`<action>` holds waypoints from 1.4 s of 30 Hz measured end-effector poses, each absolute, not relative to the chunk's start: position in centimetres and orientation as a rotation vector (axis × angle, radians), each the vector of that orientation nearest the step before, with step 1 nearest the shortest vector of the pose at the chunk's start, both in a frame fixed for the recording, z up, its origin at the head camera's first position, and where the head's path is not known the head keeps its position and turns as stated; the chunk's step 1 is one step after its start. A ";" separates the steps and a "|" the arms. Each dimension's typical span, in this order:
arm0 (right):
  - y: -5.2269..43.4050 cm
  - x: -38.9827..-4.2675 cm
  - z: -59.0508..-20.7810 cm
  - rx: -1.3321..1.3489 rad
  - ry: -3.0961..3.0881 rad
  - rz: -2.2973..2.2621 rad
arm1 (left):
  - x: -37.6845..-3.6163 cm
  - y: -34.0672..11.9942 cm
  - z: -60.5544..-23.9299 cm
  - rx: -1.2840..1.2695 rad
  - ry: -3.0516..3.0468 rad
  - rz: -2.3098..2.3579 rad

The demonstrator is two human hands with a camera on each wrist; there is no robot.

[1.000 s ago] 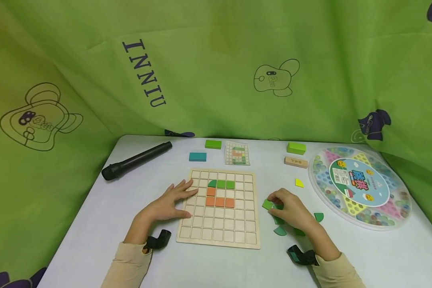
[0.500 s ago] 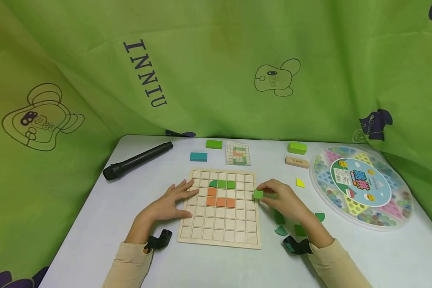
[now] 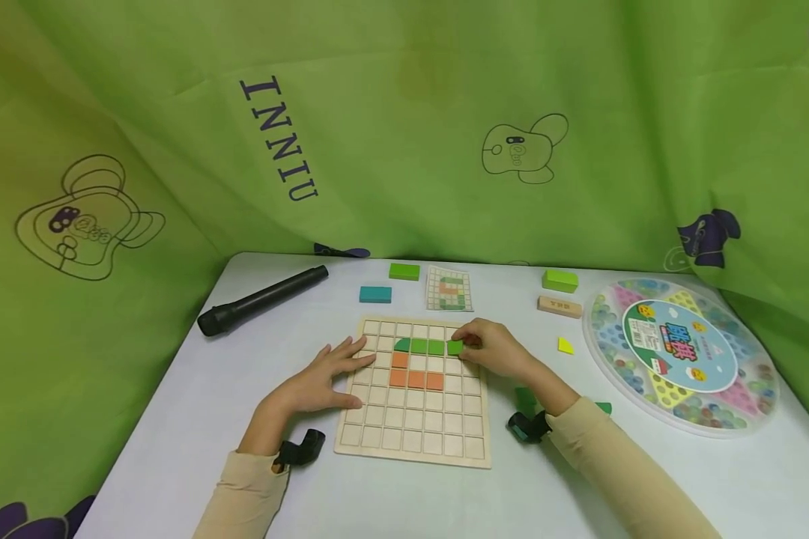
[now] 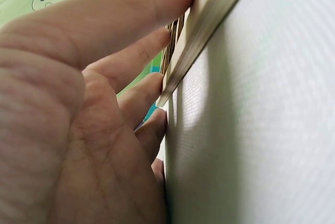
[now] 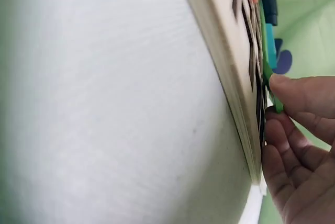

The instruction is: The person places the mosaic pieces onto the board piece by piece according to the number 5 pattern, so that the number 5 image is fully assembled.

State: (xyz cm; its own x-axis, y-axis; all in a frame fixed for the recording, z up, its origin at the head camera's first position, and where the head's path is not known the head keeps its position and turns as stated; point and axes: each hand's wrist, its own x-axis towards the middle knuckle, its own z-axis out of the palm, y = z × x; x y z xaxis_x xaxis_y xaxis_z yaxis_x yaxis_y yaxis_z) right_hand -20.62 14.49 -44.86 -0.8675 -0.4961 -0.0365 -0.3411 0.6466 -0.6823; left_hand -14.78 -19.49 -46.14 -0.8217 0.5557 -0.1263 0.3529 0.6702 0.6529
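While left hand [image 3: 315, 382] rests, fingers spread, on left edge of wooden board [image 3: 413, 424], right hand [image 3: 497, 349] pinches tilted green tile [image 3: 454, 348] just right of board's green row [image 3: 419, 346]. Tile may seat crooked if released off-centre.

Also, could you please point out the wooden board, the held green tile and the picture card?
Wooden board [image 3: 413, 442], head view: a bare square in its bottom row.
Held green tile [image 3: 454, 347], head view: its upper face.
Picture card [image 3: 449, 289], head view: middle of its printed grid.
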 end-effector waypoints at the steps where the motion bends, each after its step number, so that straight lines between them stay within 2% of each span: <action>1: 14.4 -20.7 -44.9 -0.697 2.650 -1.013 | -14.8 -19.4 -46.1 0.722 2.572 0.909; 12: 14.8 -20.2 -44.6 -0.639 2.619 -1.068 | -14.7 -19.2 -46.0 0.705 2.565 0.924; 20: 20.3 -19.1 -43.2 -0.526 2.726 -1.226 | -14.7 -19.1 -46.2 0.700 2.558 0.942; 29: 26.9 -18.3 -43.6 -0.281 2.815 -1.150 | -14.7 -19.3 -46.0 0.706 2.568 0.931; 42: 28.2 -18.5 -44.9 -0.213 2.875 -1.056 | -14.7 -19.2 -46.0 0.688 2.565 0.938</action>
